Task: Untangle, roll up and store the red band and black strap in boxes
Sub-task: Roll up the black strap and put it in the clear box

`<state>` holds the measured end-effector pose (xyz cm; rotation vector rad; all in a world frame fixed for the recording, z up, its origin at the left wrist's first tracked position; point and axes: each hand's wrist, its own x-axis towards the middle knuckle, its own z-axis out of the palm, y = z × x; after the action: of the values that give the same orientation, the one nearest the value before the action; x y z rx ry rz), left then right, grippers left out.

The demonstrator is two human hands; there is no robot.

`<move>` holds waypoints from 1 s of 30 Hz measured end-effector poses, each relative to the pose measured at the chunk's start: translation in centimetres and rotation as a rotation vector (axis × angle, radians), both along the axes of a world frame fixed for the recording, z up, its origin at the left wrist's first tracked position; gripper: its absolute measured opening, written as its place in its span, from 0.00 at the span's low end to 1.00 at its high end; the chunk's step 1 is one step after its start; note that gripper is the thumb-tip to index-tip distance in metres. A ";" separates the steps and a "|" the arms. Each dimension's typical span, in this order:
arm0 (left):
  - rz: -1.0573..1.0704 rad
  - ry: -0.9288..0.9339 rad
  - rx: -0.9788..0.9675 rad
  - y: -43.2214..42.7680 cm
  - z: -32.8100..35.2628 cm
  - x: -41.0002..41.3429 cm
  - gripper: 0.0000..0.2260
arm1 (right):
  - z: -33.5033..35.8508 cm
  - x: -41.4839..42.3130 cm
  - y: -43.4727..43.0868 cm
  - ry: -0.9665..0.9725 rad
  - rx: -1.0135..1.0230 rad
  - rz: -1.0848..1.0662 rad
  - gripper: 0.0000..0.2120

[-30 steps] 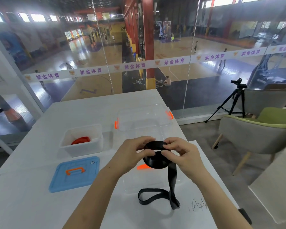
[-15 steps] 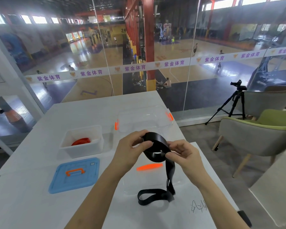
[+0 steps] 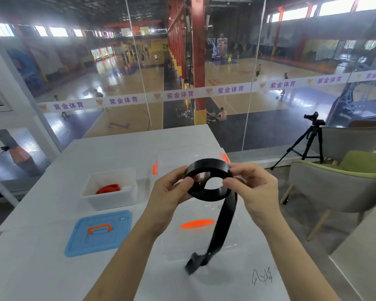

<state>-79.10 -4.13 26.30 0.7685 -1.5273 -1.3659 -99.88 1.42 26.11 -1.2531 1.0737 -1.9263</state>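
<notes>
Black flat webbing strap (image 3: 208, 181), partly wound into a loose coil, sits at the centre of the head view, held in the air between both hands above a white table (image 3: 41, 224). The left hand (image 3: 169, 192) pinches the coil's left edge, thumb on top and fingers curled beneath. The right hand (image 3: 254, 187) pinches the right edge the same way, thumb and forefinger closed on the band. Gripping opposite sides likely keeps the turns from springing apart while more length is wound on. The coil lies between the two sets of fingertips, touching both, with its open middle facing the camera.

From the coil's lower right, the unrolled tail hangs down toward lower centre of the frame, its blurred end just above or on the table; I cannot tell which. It dangles in front of a clear plastic lid with an orange handle (image 3: 197, 223).

Behind the hands, at centre, stands a clear plastic box with orange clips (image 3: 172, 157), open and probably waiting for the strap. At middle left, a white open plastic box (image 3: 109, 198) holds the red rolled band (image 3: 108, 189), so that part looks done. Its blue lid with an orange handle (image 3: 99, 232) lies flat just below it.
</notes>
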 end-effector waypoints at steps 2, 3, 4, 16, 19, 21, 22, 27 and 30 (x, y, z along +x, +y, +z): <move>-0.008 -0.034 0.003 0.1 0.0 0.2 0.15 | 0.6 0.0 -0.1 0.052 -0.003 -0.009 0.23; -0.009 -0.067 -0.008 0.0 -0.1 0.4 0.15 | 0.5 -0.1 -0.2 0.076 0.016 -0.002 0.22; -0.008 -0.109 -0.023 -0.3 -0.2 0.7 0.13 | 0.3 -0.3 -0.3 0.092 0.044 0.009 0.21; -0.019 -0.491 -0.159 -0.2 -0.5 0.4 0.13 | -1.5 -0.6 0.4 0.304 0.236 0.109 0.13; -0.008 -0.465 -0.144 0.0 -0.6 0.3 0.11 | -2.2 -0.6 0.6 0.293 0.233 0.101 0.16; -0.003 -0.418 -0.119 0.0 -0.8 0.2 0.11 | -2.8 -0.6 0.7 0.260 0.235 0.113 0.19; -0.001 -0.394 -0.101 0.0 -0.9 0.1 0.11 | -3.1 -0.7 0.7 0.237 0.235 0.126 0.20; 0.035 -0.297 -0.048 0.0 -1.5 -0.2 0.11 | -4.5 -1.4 0.7 0.174 0.302 0.162 0.21; 0.053 -0.305 -0.046 0.0 -1.6 -0.4 0.12 | -4.6 -1.6 0.8 0.204 0.344 0.184 0.19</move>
<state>-79.48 -4.13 24.66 1.0173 -1.7530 -1.2102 -101.47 2.17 21.49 -1.3161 1.2801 -1.4284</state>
